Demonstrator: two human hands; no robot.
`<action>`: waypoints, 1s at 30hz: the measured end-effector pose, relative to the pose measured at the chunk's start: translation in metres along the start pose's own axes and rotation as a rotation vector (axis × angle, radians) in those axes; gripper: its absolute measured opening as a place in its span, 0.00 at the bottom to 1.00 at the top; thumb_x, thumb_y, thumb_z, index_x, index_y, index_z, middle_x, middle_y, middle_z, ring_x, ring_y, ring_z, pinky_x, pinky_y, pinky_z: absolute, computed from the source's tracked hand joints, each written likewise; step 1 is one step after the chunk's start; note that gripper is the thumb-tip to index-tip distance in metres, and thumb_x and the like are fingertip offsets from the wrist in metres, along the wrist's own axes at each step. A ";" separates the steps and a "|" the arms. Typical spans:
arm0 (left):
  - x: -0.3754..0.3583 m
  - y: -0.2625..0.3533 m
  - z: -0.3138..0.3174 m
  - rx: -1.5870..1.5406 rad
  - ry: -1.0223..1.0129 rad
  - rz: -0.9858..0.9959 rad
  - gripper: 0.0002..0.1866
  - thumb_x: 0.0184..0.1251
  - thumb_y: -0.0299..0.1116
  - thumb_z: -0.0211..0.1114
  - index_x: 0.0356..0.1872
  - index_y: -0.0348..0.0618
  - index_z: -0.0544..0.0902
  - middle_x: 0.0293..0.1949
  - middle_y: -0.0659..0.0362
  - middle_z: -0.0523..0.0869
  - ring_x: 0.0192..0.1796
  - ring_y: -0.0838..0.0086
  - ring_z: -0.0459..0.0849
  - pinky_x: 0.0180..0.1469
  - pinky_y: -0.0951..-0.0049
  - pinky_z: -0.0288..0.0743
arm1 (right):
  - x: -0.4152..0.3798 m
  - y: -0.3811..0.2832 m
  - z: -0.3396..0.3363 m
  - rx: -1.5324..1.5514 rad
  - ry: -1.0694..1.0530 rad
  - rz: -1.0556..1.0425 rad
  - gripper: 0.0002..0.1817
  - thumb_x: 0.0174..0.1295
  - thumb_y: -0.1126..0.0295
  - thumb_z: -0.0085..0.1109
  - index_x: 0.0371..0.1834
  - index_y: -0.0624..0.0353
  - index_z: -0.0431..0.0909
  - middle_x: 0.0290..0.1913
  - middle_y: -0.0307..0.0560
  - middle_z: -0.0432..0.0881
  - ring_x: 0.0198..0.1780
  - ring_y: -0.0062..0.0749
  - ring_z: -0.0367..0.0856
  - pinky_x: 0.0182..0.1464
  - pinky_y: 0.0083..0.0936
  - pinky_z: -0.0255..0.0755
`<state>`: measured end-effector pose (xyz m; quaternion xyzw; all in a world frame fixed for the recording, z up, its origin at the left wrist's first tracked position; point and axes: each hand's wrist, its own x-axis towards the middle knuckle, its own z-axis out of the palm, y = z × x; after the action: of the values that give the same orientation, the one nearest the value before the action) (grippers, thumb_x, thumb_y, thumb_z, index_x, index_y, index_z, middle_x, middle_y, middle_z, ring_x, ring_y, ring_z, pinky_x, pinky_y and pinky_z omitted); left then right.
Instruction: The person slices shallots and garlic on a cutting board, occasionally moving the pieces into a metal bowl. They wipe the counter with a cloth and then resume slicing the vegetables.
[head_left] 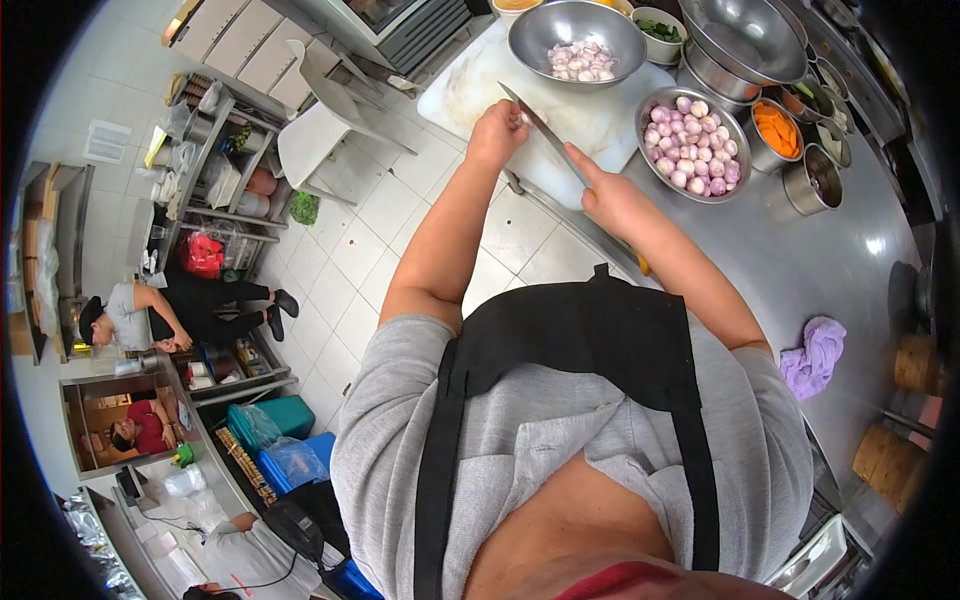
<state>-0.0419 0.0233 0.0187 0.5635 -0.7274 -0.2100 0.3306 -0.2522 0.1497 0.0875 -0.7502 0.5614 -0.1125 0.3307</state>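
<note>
My right hand grips the knife, its index finger stretched along the spine and the blade slanting over the white cutting board. Close to the blade near its tip, the fingers of my left hand are closed on a small pale shallot, mostly hidden by them. Beyond the blade, a steel bowl holds cut shallots. To the right, another steel bowl is full of whole purple-white shallots.
Right of the bowls stand a container of orange pieces and a steel pot. Large metal bowls are stacked behind. A purple cloth lies on the steel counter. A white chair and several other people are at left.
</note>
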 end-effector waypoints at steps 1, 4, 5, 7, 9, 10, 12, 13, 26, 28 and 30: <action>-0.001 0.004 -0.001 0.009 -0.014 -0.023 0.15 0.49 0.27 0.69 0.39 0.35 0.78 0.36 0.51 0.82 0.37 0.65 0.83 0.43 0.70 0.78 | 0.000 0.000 0.000 0.000 0.000 0.000 0.39 0.59 0.76 0.45 0.75 0.39 0.47 0.31 0.63 0.79 0.32 0.51 0.79 0.40 0.42 0.72; -0.002 0.007 -0.001 0.009 0.002 -0.023 0.16 0.50 0.27 0.69 0.41 0.36 0.78 0.40 0.50 0.82 0.38 0.65 0.83 0.44 0.69 0.78 | 0.000 0.002 -0.001 0.005 0.012 0.033 0.39 0.60 0.75 0.45 0.75 0.40 0.47 0.31 0.63 0.79 0.33 0.51 0.80 0.40 0.42 0.73; -0.003 0.008 -0.001 0.009 0.001 -0.024 0.16 0.50 0.27 0.69 0.41 0.36 0.78 0.40 0.50 0.82 0.38 0.65 0.83 0.44 0.69 0.78 | 0.000 0.004 -0.001 0.004 0.005 0.037 0.39 0.60 0.75 0.46 0.75 0.40 0.47 0.32 0.63 0.80 0.34 0.51 0.80 0.41 0.42 0.73; -0.003 0.009 -0.002 0.066 -0.026 0.019 0.16 0.50 0.27 0.69 0.41 0.37 0.78 0.41 0.51 0.82 0.39 0.65 0.83 0.45 0.68 0.78 | 0.000 0.004 -0.001 0.004 -0.001 0.042 0.39 0.60 0.75 0.46 0.75 0.40 0.47 0.33 0.64 0.80 0.35 0.51 0.80 0.42 0.42 0.73; -0.001 0.008 0.002 0.071 -0.009 -0.003 0.15 0.50 0.27 0.68 0.41 0.38 0.78 0.40 0.51 0.82 0.39 0.64 0.83 0.45 0.67 0.78 | -0.002 0.001 -0.003 -0.025 -0.071 0.052 0.39 0.60 0.75 0.47 0.75 0.39 0.47 0.35 0.64 0.80 0.37 0.51 0.81 0.43 0.41 0.73; -0.001 0.006 0.003 0.077 0.010 -0.028 0.15 0.50 0.27 0.68 0.40 0.38 0.78 0.40 0.51 0.82 0.40 0.63 0.83 0.45 0.67 0.78 | -0.002 0.001 -0.003 -0.025 -0.071 0.053 0.39 0.60 0.75 0.47 0.75 0.39 0.47 0.35 0.64 0.80 0.37 0.51 0.81 0.43 0.41 0.73; 0.002 0.002 0.003 0.118 -0.011 -0.033 0.14 0.51 0.28 0.67 0.40 0.38 0.78 0.40 0.50 0.82 0.40 0.62 0.83 0.45 0.66 0.78 | 0.001 0.003 -0.001 -0.034 -0.077 0.091 0.39 0.60 0.74 0.47 0.75 0.38 0.47 0.36 0.64 0.80 0.38 0.50 0.81 0.44 0.40 0.73; 0.003 0.001 0.002 0.159 -0.030 -0.038 0.13 0.51 0.29 0.67 0.39 0.38 0.79 0.39 0.50 0.82 0.40 0.60 0.83 0.45 0.65 0.77 | 0.003 0.007 0.001 -0.033 -0.077 0.092 0.39 0.60 0.74 0.47 0.75 0.38 0.47 0.36 0.64 0.80 0.38 0.50 0.81 0.44 0.40 0.73; 0.016 0.008 -0.022 -0.287 -0.463 -0.485 0.17 0.58 0.40 0.68 0.40 0.36 0.80 0.34 0.53 0.84 0.34 0.69 0.84 0.40 0.70 0.77 | -0.015 0.021 -0.002 0.380 -0.068 0.117 0.38 0.61 0.74 0.46 0.76 0.39 0.48 0.25 0.47 0.76 0.19 0.26 0.74 0.24 0.26 0.71; 0.013 0.017 -0.025 0.170 -0.359 -0.456 0.18 0.57 0.39 0.69 0.44 0.38 0.81 0.35 0.52 0.84 0.35 0.68 0.84 0.42 0.71 0.78 | -0.019 0.029 -0.001 0.593 -0.130 0.174 0.37 0.63 0.73 0.46 0.76 0.39 0.48 0.24 0.42 0.75 0.17 0.19 0.71 0.21 0.21 0.69; 0.015 -0.011 -0.016 0.207 -0.271 -0.212 0.17 0.57 0.38 0.70 0.44 0.39 0.81 0.34 0.53 0.84 0.35 0.69 0.84 0.42 0.71 0.77 | -0.019 0.047 0.010 0.839 -0.173 0.155 0.35 0.65 0.71 0.45 0.75 0.37 0.49 0.25 0.41 0.77 0.16 0.18 0.70 0.20 0.19 0.69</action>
<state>-0.0251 0.0066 0.0264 0.6345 -0.7196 -0.2414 0.1461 -0.2893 0.1638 0.0543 -0.5131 0.4922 -0.2424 0.6600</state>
